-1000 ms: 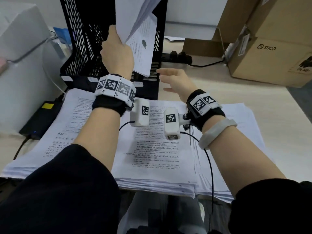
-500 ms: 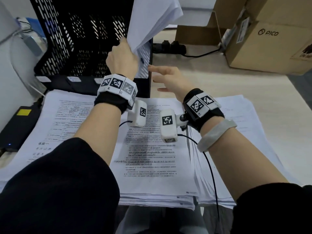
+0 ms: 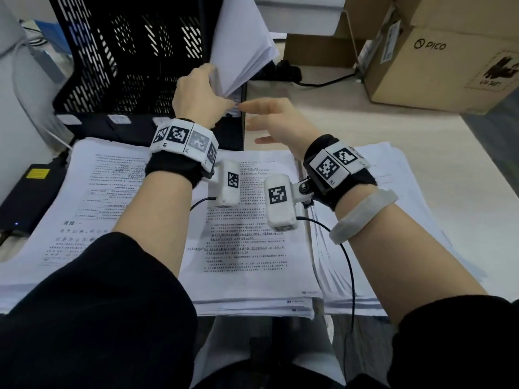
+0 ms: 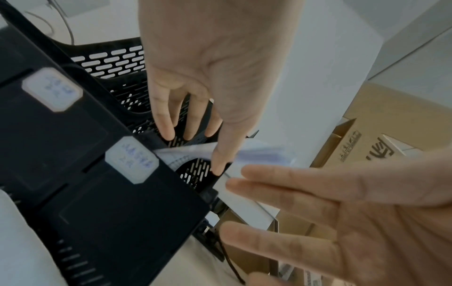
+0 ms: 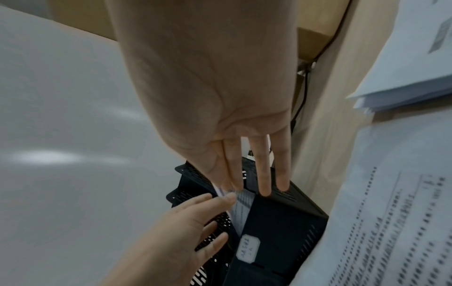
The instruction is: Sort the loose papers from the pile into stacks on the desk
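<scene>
Hands differ: left hand (image 3: pixel 200 98) grips the paper sheaf (image 3: pixel 241 49) at twelve o'clock over the black file rack (image 3: pixel 126 60), right hand (image 3: pixel 276 122) flat and empty beside it, so sheets could fan out and snag the rack's divider.

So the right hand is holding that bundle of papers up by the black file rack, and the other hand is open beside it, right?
Not quite: the head view shows the left hand gripping the bundle of papers by the black file rack; the right hand is the open one beside it.
</scene>
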